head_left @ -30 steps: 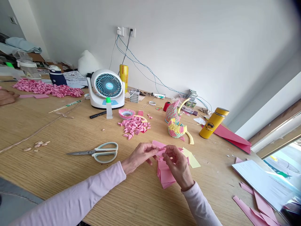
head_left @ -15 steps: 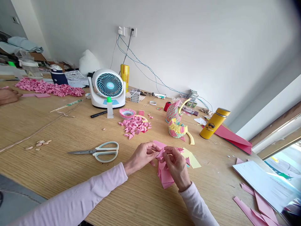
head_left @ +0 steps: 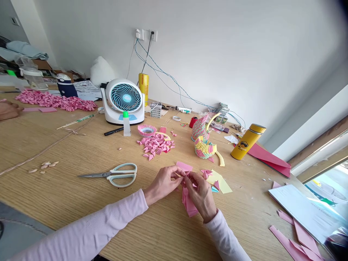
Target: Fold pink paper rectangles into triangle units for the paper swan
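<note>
Wood-grain table w/ lots of paper bits, by a plain pale wall w/ sockets; window at far R. L hand & R hand meet over pink sheets, fingertips clamped on a small pink paper piece btwn them, R of the scissors. Piece mostly hidden by fingers, so can't tell which way it points or how its long axis runs.

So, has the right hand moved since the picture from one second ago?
Yes: the right hand has shifted slightly left, farther from the yellow bottle, which stands where it stood.
</note>
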`<state>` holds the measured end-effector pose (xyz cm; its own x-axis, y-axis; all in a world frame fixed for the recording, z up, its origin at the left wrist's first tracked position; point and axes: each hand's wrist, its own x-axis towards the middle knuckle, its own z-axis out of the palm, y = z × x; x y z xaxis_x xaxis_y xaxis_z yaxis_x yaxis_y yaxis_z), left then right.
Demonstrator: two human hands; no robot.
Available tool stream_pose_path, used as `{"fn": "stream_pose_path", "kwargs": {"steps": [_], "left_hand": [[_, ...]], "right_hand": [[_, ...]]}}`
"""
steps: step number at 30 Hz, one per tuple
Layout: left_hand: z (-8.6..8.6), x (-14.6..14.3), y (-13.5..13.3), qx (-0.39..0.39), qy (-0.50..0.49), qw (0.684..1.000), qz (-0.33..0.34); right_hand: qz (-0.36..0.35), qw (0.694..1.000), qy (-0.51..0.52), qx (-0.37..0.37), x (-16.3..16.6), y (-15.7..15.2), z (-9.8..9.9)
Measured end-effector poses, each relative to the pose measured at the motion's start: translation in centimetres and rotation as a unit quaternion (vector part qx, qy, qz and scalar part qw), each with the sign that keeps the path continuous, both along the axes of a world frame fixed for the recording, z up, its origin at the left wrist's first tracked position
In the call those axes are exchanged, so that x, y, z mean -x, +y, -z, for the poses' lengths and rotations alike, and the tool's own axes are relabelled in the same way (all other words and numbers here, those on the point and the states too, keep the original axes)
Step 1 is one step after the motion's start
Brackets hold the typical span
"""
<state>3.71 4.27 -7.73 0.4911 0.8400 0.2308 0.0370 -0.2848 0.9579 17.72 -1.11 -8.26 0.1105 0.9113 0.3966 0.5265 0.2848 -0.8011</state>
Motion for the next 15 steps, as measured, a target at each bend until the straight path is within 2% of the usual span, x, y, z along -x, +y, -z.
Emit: {"fn": "stream_pose_path", "kwargs": {"steps": [9, 15], "left_hand": [[-0.29, 0.15, -0.07, 0.01, 0.007, 1.0, -0.006], [0.15, 0.11, 0.56, 0.032, -0.037, 0.999, 0.007]], "right_hand": [[0.011, 0.993, -0.107, -0.051, 0.55, -0.45, -0.68], [-0.007, 0.996, -0.086, -0.036, 0.63, -0.67, -0.81]]}}
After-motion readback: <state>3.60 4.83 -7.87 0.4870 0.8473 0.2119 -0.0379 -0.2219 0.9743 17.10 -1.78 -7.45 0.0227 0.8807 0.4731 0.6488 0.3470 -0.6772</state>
